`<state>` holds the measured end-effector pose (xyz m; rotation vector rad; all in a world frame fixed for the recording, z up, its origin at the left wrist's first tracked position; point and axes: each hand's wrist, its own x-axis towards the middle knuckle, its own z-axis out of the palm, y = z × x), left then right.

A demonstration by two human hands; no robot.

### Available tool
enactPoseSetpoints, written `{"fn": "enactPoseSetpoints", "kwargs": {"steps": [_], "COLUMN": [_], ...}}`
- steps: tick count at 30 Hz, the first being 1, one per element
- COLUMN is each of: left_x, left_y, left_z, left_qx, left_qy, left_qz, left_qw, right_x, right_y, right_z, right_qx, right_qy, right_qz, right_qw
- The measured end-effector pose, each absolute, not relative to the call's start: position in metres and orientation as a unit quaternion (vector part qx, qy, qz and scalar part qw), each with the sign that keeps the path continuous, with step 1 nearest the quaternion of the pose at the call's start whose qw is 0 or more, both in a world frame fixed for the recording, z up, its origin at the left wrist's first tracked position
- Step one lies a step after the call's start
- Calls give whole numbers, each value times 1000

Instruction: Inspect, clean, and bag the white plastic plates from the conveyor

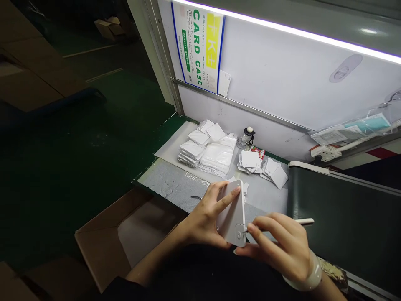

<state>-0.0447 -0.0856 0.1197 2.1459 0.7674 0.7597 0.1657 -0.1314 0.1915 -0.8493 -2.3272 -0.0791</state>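
My left hand [213,209] grips a white plastic plate [230,213] with rounded corners and small round bosses, tilted up on edge. My right hand [278,242] is closed around a slim pale-handled tool [305,221]; its handle end sticks out behind the fingers. The tool's tip is close to the plate's lower right corner, by a round boss, though whether it touches I cannot tell. Behind the plate, partly hidden, lie small white pieces [245,190]. Past them are stacks of white cards [250,161] and a second pile of white cards [275,172].
White square pieces [191,150] and clear plastic bags [217,156] lie on the bench [169,177]. A small bottle [246,137] stands by the wall. To the right runs a dark conveyor belt [344,209]. An open cardboard box [103,246] sits below left. A power strip [326,152] hangs at right.
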Motion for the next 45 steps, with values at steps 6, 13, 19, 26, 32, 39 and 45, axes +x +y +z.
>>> {"fn": "enactPoseSetpoints", "kwargs": {"steps": [6, 13, 19, 26, 32, 39, 45], "left_x": [-46, -44, -45, -46, -48, -50, -53], "left_y": [-85, -84, -84, -82, -82, -81, -78], "left_z": [118, 121, 120, 120, 120, 120, 119], "left_qx": [844, 847, 845, 851, 854, 857, 859], "left_qy": [291, 278, 286, 270, 272, 278, 271], "left_qz": [283, 284, 284, 277, 277, 268, 278], "left_qw": [350, 354, 351, 356, 346, 341, 334], "right_x": [171, 176, 174, 176, 173, 175, 169], "right_y": [-121, -114, -124, -116, -123, -115, -120], "right_z": [184, 174, 181, 174, 185, 179, 192], "right_qx": [-357, -376, -292, -340, -264, -327, -268], "right_qy": [-872, -874, -898, -875, -902, -880, -897], "right_qz": [-38, -105, -140, -117, -128, -123, -131], "right_qw": [332, 289, 300, 325, 317, 322, 325]}}
